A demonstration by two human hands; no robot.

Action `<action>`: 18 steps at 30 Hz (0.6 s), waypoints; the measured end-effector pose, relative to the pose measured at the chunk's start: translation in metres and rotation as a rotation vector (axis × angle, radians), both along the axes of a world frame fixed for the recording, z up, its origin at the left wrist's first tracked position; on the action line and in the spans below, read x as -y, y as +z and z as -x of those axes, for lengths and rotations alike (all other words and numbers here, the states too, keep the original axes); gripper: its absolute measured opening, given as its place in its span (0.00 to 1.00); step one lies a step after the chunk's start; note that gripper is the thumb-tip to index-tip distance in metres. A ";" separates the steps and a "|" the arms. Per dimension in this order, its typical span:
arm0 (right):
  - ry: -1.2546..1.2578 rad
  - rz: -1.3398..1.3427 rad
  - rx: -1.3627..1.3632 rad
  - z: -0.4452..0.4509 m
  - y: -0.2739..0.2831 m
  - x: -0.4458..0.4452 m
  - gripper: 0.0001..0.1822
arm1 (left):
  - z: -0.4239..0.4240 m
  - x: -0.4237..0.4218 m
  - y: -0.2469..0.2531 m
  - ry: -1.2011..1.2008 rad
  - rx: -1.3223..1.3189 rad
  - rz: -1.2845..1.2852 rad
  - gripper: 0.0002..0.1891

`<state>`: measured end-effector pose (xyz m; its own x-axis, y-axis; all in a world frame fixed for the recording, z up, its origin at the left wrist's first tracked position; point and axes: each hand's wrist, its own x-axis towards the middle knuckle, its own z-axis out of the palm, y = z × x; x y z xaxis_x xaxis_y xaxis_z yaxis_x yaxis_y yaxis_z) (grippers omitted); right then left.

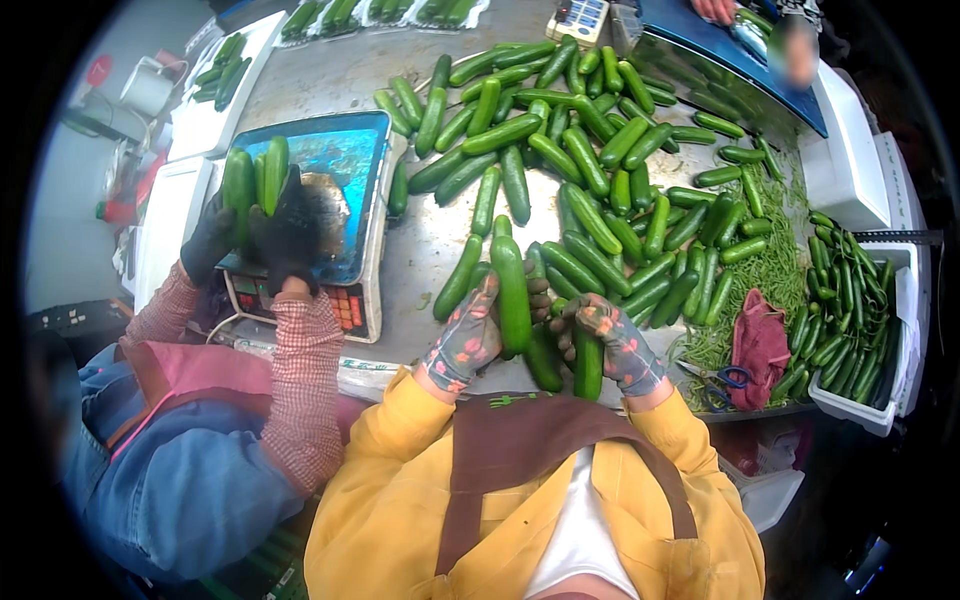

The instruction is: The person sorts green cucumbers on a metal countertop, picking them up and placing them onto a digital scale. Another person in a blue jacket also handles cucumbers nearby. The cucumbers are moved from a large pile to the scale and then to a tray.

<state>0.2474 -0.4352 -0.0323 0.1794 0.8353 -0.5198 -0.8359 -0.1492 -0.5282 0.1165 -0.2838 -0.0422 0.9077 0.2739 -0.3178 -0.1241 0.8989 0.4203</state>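
My left hand, in a grey floral glove, grips a long green cucumber that points up and away from me. My right hand, gloved alike, is closed around the upper part of another cucumber by the table's near edge. Between the two hands lies a darker, blurred cucumber. Just beyond my hands a large heap of loose cucumbers spreads over the metal table. Glove fabric and the cucumbers hide some of my fingertips.
At my left, a co-worker's black-gloved hands hold several cucumbers over a blue-topped weighing scale. On my right are plant trimmings, scissors, a red cloth and a white foam box of cucumbers. Another person's hand shows at the far right.
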 end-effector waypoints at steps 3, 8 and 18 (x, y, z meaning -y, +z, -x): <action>0.105 -0.036 0.041 0.005 -0.003 -0.003 0.15 | -0.002 0.000 0.009 0.036 -0.018 -0.022 0.32; 0.201 -0.054 0.077 0.012 -0.025 -0.005 0.19 | -0.004 0.005 0.009 0.006 0.118 0.013 0.36; 0.120 0.104 1.317 0.020 0.023 -0.021 0.23 | -0.006 -0.005 -0.008 0.182 -0.042 -0.110 0.33</action>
<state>0.2271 -0.4139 -0.0098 0.5236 0.8484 -0.0779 0.3097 -0.2747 -0.9103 0.1222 -0.2791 -0.0498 0.8264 0.4674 -0.3139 -0.2606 0.8118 0.5226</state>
